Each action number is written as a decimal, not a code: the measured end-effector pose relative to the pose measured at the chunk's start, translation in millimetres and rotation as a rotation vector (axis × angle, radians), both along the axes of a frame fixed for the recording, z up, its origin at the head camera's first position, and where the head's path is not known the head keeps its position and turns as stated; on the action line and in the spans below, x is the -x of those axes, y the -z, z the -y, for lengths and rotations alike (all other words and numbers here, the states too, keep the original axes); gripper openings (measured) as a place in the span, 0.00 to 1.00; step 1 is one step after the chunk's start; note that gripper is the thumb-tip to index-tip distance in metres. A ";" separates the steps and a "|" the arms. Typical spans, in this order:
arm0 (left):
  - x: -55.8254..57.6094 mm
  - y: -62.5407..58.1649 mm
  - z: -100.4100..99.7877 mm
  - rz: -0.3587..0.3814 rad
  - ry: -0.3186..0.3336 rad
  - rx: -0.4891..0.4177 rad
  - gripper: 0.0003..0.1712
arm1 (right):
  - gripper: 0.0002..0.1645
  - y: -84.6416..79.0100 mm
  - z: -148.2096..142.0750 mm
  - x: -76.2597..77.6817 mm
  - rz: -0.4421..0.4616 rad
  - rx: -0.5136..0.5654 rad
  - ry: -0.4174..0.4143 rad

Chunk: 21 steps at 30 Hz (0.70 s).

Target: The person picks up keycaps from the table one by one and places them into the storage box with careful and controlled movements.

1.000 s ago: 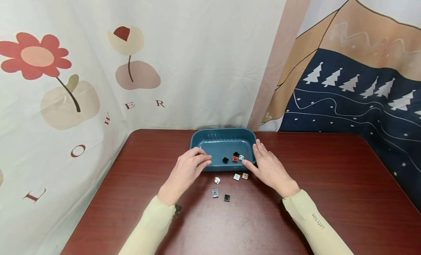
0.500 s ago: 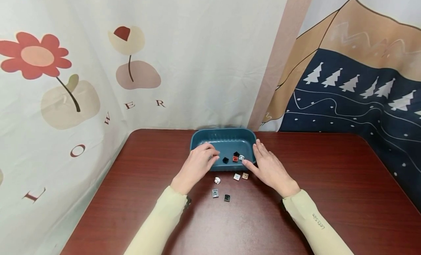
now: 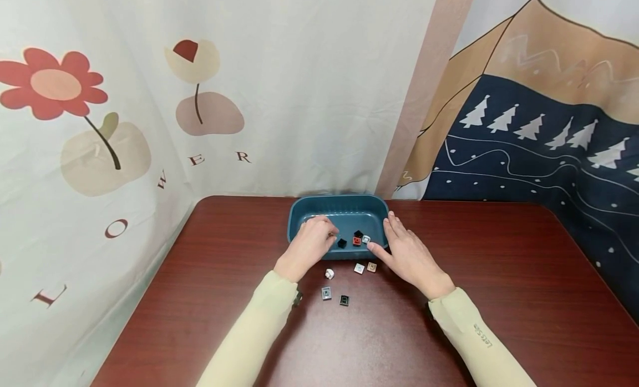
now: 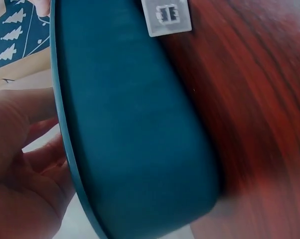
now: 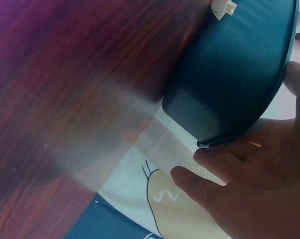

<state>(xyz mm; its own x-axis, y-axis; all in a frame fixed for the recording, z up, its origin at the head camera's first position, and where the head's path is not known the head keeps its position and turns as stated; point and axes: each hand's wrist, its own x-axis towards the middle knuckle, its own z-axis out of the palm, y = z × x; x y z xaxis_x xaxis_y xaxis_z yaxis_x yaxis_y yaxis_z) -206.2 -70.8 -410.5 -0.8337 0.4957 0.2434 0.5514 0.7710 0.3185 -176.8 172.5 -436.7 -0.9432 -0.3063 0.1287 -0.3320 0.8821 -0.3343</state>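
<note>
A teal tray (image 3: 344, 204) stands near the table's back edge, with two black keycaps, a red keycap (image 3: 356, 241) and a white keycap (image 3: 366, 239) inside, toward its right. My left hand (image 3: 312, 243) reaches over the near rim into the tray, fingers bent, tips just left of a black keycap (image 3: 341, 243). In the left wrist view the rim hides those fingertips, so I cannot tell whether they hold anything. My right hand (image 3: 411, 259) rests against the tray's right end, fingers extended along the side and thumb at the near rim.
Several loose keycaps lie on the table in front of the tray: a white one (image 3: 329, 274), another pale one (image 3: 359, 269), a tan one (image 3: 371, 268), a grey one (image 3: 326, 293) and a black one (image 3: 344, 300). Printed curtains hang behind the table (image 3: 499, 298).
My left hand has moved rightward inside the tray, from its left part toward the black keycap. The right hand, the tray and the visible keycaps have stayed put.
</note>
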 end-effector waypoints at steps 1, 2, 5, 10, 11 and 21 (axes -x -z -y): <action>0.7 0.2 -1.5 0.009 -0.005 0.011 0.07 | 0.54 0.2 -0.2 0.3 0.001 0.001 0.000; 1.4 0.9 -2.8 0.018 -0.011 0.017 0.07 | 0.54 0.4 -0.4 0.5 0.003 0.002 0.000; 3.5 3.1 -4.9 0.051 -0.028 0.030 0.06 | 0.54 1.0 -0.6 1.1 0.007 0.000 -0.001; 7.0 4.4 -5.8 0.103 -0.060 0.026 0.06 | 0.55 0.9 -0.9 1.1 0.006 -0.003 -0.001; 7.5 4.4 -5.6 0.113 -0.066 0.026 0.07 | 0.55 0.8 -0.9 1.1 0.007 -0.003 -0.002; 6.2 5.6 -3.5 0.093 -0.107 0.050 0.15 | 0.55 0.5 -1.0 0.9 0.004 0.005 -0.006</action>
